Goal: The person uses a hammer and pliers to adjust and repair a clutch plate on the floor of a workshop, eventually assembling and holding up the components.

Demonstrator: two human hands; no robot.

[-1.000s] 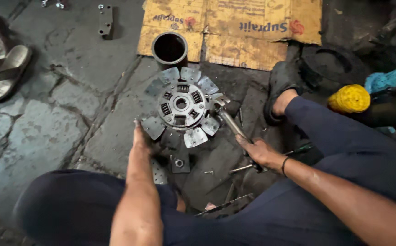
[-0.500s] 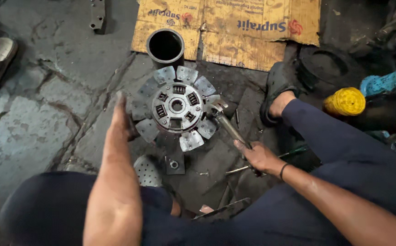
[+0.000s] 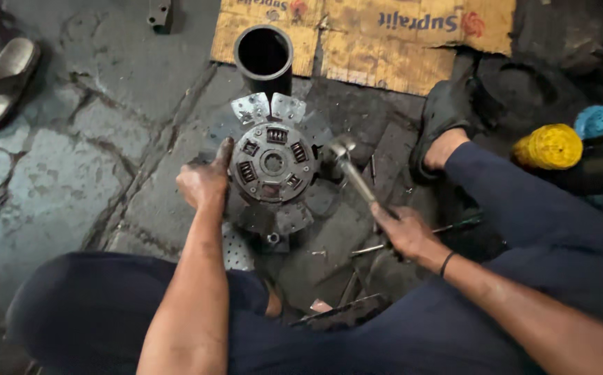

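A round metal clutch disc (image 3: 272,164) with springs in its hub and flat grey pads around its rim lies on the dark stone floor between my knees. My left hand (image 3: 204,182) grips its left edge, thumb up along the hub. My right hand (image 3: 404,232) is closed on the handle of a hammer (image 3: 353,177), whose steel head rests at the disc's right edge.
A black metal pipe (image 3: 262,57) stands just beyond the disc, by a sheet of brown cardboard (image 3: 385,35). Sandals (image 3: 0,76) lie far left. My right foot in a black shoe (image 3: 447,114) sits right of the disc. A yellow ball of cord (image 3: 548,146) lies far right. Loose rods and scraps litter the floor near my right hand.
My left hand has moved from the floor beside the disc onto its left edge and taken hold. The hammer head stays at the disc's right side.
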